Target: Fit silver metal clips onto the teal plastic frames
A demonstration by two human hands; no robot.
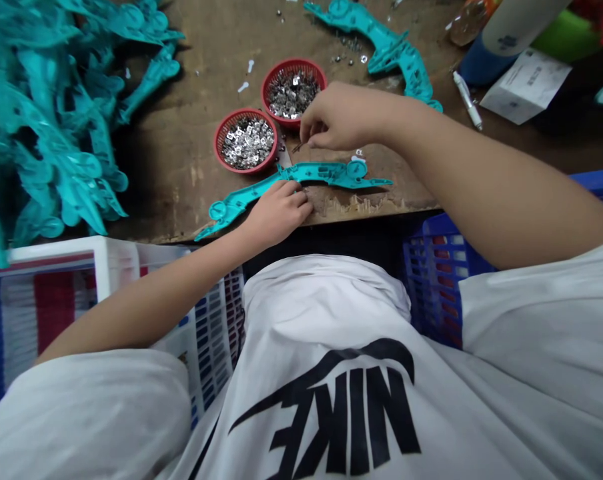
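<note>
- Left hand (pixel 280 212), curled, touches the teal part (pixel 321 172) near the worktop's (pixel 181 167) front edge; grip unclear.
- Right hand (pixel 339 117) beside farther red basket (pixel 292 63), fingers narrow; cannot tell what's held.

Desk (pixel 206 87): worn matt wood, rough and splintered at the near edge. Curved part (pixel 314 172) along that edge: moulded plastic, smooth, slight sheen; heap (pixel 56 120) toward the desk's left side: same finish. Baskets (pixel 254 168): plastic, perforated walls. Pieces (pixel 246 143) inside: shiny metal. White box (pixel 526 83), desk's right side: matt card. Shirt (pixel 321 293): matt cloth, soft folds
</note>
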